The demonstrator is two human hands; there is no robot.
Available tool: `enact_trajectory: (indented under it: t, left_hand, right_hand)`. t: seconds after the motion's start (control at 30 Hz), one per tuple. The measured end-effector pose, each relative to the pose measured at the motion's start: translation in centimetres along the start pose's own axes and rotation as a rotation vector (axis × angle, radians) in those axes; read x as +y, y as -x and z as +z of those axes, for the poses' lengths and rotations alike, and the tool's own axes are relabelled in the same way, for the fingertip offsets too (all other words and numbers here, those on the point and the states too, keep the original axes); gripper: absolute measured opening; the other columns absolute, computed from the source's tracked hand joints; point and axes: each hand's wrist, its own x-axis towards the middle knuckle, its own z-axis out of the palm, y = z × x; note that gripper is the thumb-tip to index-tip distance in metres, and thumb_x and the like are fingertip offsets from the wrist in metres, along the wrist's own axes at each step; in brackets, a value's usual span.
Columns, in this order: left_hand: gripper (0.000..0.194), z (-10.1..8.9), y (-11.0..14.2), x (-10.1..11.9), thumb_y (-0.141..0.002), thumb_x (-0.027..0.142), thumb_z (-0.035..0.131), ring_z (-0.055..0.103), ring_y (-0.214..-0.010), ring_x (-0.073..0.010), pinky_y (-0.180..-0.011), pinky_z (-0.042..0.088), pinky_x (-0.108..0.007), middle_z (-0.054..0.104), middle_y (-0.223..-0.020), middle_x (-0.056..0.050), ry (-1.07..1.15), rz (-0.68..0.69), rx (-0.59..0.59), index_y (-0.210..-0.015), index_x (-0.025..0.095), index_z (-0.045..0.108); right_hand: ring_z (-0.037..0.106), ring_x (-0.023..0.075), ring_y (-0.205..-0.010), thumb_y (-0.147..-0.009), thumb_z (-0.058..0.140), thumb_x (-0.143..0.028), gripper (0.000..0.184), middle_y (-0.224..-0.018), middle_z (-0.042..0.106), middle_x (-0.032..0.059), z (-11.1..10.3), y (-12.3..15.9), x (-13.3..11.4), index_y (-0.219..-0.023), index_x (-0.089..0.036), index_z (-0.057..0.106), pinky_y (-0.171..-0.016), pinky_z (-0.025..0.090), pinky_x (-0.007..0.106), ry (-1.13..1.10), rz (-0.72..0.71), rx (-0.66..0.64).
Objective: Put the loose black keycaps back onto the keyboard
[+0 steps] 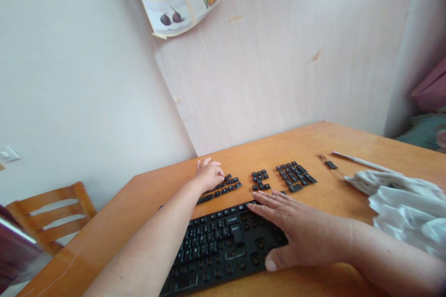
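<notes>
Because the keyboard was a broad, flat plastic body, we judged it fairly light and stiff, steady on the counter but apt to slide if pushed sideways. Its bare frame at the right end, or its long edges, offered the best hold, since pressure there spared the exposed sockets, which looked more delicate than the shell. The loose keys would have been light, hard and rather slick; we thought each was best taken by opposite sides between fingertip and thumb, as a careless brush could scatter its neighbours.

The keyboard lay across the near part of the counter, beneath our left forearm and under our right hand. That hand was spread over its right end, fingers reaching toward the far edge and thumb by the near one. Our left hand reached beyond the keyboard to the left group of keys, its fingers partly fanned and bent; we could not tell whether thumb and finger pinched a key. The middle group and the right group sat beyond our right hand, with a wire tool and crumpled cloth farther right.
</notes>
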Motion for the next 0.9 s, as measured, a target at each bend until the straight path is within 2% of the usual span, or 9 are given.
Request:
enact_trajectory:
  t: [0.13,0.3,0.4,0.53,0.7,0.9]
  left_hand:
    - [0.016,0.1,0.2,0.1,-0.077,0.037,0.065,0.023,-0.145,-0.0341,-0.113,0.002,-0.068,0.057,-0.14,0.003,0.008,-0.009,0.009,-0.088,0.037,0.077]
    - [0.019,-0.3,0.4,0.3,-0.081,0.042,0.06,0.028,-0.142,-0.0325,-0.113,0.009,-0.065,0.06,-0.137,0.003,0.048,-0.028,0.061,-0.085,0.033,0.076]
    - [0.021,-0.7,0.6,0.9,-0.08,0.048,0.061,0.029,-0.141,-0.0336,-0.112,0.011,-0.066,0.06,-0.137,0.003,0.069,-0.055,0.038,-0.082,0.034,0.077]
    - [0.02,-0.9,0.7,1.8,-0.078,0.049,0.063,0.027,-0.141,-0.0373,-0.11,0.009,-0.071,0.059,-0.138,0.003,0.085,-0.088,-0.015,-0.082,0.035,0.077]
    - [0.014,-0.6,0.3,1.7,-0.076,0.042,0.065,0.027,-0.141,-0.038,-0.108,0.003,-0.075,0.061,-0.135,0.003,0.073,-0.092,0.001,-0.077,0.035,0.076]
    - [0.01,-0.8,0.0,0.8,-0.072,0.035,0.067,0.026,-0.141,-0.0391,-0.108,-0.005,-0.075,0.069,-0.115,-0.002,0.02,-0.098,0.032,-0.068,0.029,0.073]
  right_hand:
    - [0.007,0.04,-0.148,-0.069,0.066,-0.074,0.108,-0.163,0.008,0.012,0.0,0.1,0.0,-0.155,-0.022,0.027,-0.119,0.008,0.059,0.011,-0.001,-0.006]
    - [0.008,0.0407,-0.148,-0.069,0.065,-0.075,0.107,-0.162,0.011,0.0137,0.0,0.1,0.1,-0.154,-0.021,0.03,-0.119,0.008,0.06,-0.002,-0.009,0.014]
    - [0.008,0.0403,-0.148,-0.069,0.066,-0.074,0.107,-0.162,0.011,0.014,0.0,0.1,0.1,-0.154,-0.02,0.03,-0.119,0.009,0.06,0.007,-0.015,0.013]
    - [0.01,0.0408,-0.148,-0.067,0.069,-0.072,0.108,-0.162,0.011,0.0135,0.0,0.1,0.1,-0.154,-0.021,0.03,-0.119,0.009,0.059,0.005,-0.02,0.022]
    - [0.01,0.0397,-0.148,-0.068,0.068,-0.072,0.106,-0.162,0.012,0.0128,0.3,0.0,0.3,-0.154,-0.022,0.03,-0.119,0.01,0.059,0.016,-0.025,0.028]
    - [0.01,0.039,-0.148,-0.069,0.067,-0.072,0.105,-0.162,0.012,0.0128,0.4,0.0,0.5,-0.154,-0.022,0.029,-0.119,0.01,0.059,0.016,-0.035,0.036]
